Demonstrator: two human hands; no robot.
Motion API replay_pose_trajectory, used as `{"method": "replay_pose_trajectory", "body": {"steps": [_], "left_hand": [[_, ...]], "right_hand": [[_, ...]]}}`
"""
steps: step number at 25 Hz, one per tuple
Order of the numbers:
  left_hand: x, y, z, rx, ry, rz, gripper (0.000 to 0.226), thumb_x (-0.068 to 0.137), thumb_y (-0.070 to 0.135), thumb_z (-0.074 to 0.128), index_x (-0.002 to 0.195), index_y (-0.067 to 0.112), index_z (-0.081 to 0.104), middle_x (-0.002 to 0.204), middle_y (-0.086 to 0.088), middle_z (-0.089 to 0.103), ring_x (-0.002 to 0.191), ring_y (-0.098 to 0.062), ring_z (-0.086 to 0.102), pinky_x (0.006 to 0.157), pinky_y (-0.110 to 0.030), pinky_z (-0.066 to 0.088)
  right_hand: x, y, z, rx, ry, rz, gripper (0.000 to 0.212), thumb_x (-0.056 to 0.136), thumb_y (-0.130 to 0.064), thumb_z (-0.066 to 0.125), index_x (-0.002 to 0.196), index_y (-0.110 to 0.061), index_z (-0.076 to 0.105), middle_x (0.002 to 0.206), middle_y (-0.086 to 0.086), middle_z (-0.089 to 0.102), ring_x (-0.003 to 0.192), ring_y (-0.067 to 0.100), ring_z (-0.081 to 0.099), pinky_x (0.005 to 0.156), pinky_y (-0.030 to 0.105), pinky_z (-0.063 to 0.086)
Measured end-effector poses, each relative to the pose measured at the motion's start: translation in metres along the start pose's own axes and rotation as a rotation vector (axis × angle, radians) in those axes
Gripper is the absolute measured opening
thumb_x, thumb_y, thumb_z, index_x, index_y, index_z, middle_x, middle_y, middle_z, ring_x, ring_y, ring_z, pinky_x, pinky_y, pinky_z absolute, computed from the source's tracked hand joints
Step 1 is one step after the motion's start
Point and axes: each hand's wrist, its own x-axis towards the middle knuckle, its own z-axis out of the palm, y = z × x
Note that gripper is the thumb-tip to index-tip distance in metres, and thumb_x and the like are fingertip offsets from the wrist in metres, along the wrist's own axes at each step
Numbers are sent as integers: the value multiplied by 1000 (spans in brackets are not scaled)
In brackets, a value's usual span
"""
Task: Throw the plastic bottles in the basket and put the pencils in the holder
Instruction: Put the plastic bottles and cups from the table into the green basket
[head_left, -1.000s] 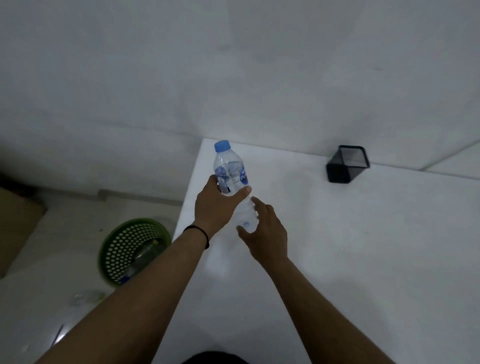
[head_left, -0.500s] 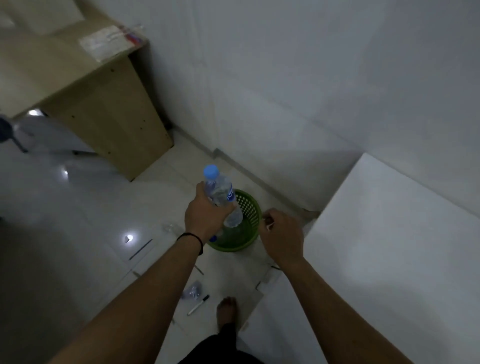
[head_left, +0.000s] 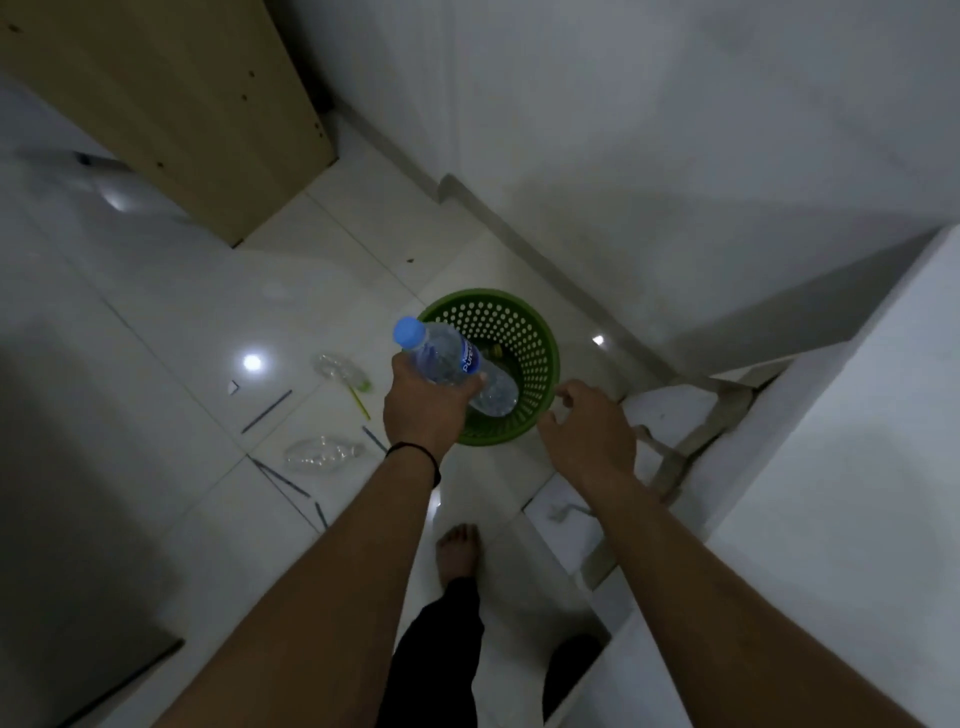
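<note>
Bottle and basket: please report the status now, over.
Left hand grips the blue-capped bottle over the green basket. Right hand open, holds nothing, beside the rim. Nothing blocks the drop. Two crushed bottles on the floor.

Clear plastic bottle (head_left: 451, 364) w/ blue cap, blue label, tilted, cap toward upper left, at frame centre over green perforated basket (head_left: 540, 343) on floor. Two crushed clear bottles (head_left: 322, 453) lie left of basket, w/ pencils (head_left: 266, 411) scattered on tiles.
</note>
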Motion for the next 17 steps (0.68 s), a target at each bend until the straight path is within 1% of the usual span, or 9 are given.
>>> {"method": "replay_pose_trajectory", "body": {"steps": [3, 8, 10, 11, 12, 13, 14, 16, 17], "left_hand": [[16, -26, 22, -54, 30, -22, 75, 66, 35, 87, 127, 23, 45, 119, 3, 64, 101, -19, 63, 85, -29, 49], [37, -40, 35, -79, 76, 53, 76, 68, 35, 87, 127, 22, 41, 115, 7, 61, 103, -20, 63, 83, -27, 48], [44, -38, 34, -115, 70, 26, 88, 66, 39, 87, 136, 24, 36, 124, 0, 62, 111, -23, 62, 91, -32, 51], [46, -36, 32, -122, 45, -12, 95, 67, 41, 87, 142, 25, 32, 131, -4, 60, 115, -24, 60, 95, -33, 49], [46, -35, 30, -96, 16, -52, 97, 68, 42, 86, 145, 24, 31, 136, -6, 57, 119, -24, 57, 97, -32, 47], [46, -34, 26, -45, -6, -80, 90, 71, 41, 84, 144, 22, 35, 137, -6, 55, 119, -24, 56, 95, -30, 47], [44, -35, 22, 15, -21, -91, 79, 74, 40, 82, 140, 21, 43, 136, -6, 56, 116, -23, 57, 92, -28, 48], [35, -36, 11, 120, -41, -70, 54, 77, 37, 78, 125, 23, 57, 124, -6, 63, 103, -21, 61, 85, -28, 51], [28, -37, 7, 168, -51, -45, 46, 78, 36, 76, 119, 24, 61, 117, -5, 66, 98, -21, 63, 83, -28, 52]], "right_hand": [[21, 7, 28, -16, -62, -24, 34, 94, -29, 57, 126, -19, 59, 119, 5, 62, 100, 18, 59, 75, 25, 43], [32, 8, 44, -51, -76, -59, 29, 94, -24, 56, 122, -16, 59, 115, 5, 60, 88, 12, 50, 72, 24, 41], [30, 8, 46, -57, -77, -57, 32, 93, -25, 57, 125, -18, 58, 117, 4, 60, 90, 11, 50, 73, 25, 41], [28, 9, 46, -62, -80, -59, 34, 93, -26, 58, 126, -20, 57, 118, 3, 60, 92, 13, 53, 74, 25, 42], [26, 8, 46, -64, -86, -61, 34, 92, -26, 58, 126, -20, 58, 118, 3, 61, 94, 14, 56, 74, 25, 44], [24, 7, 46, -61, -95, -63, 34, 92, -26, 59, 125, -20, 58, 118, 3, 61, 94, 14, 57, 74, 25, 44], [21, 6, 45, -55, -103, -65, 31, 92, -25, 59, 123, -20, 60, 117, 2, 62, 93, 13, 56, 73, 24, 44], [12, 1, 42, -49, -108, -74, 26, 92, -23, 59, 117, -18, 62, 114, 0, 63, 89, 10, 54, 72, 23, 43], [7, -2, 39, -51, -105, -82, 25, 92, -23, 59, 116, -18, 63, 113, 0, 64, 88, 10, 53, 71, 23, 43]]}}
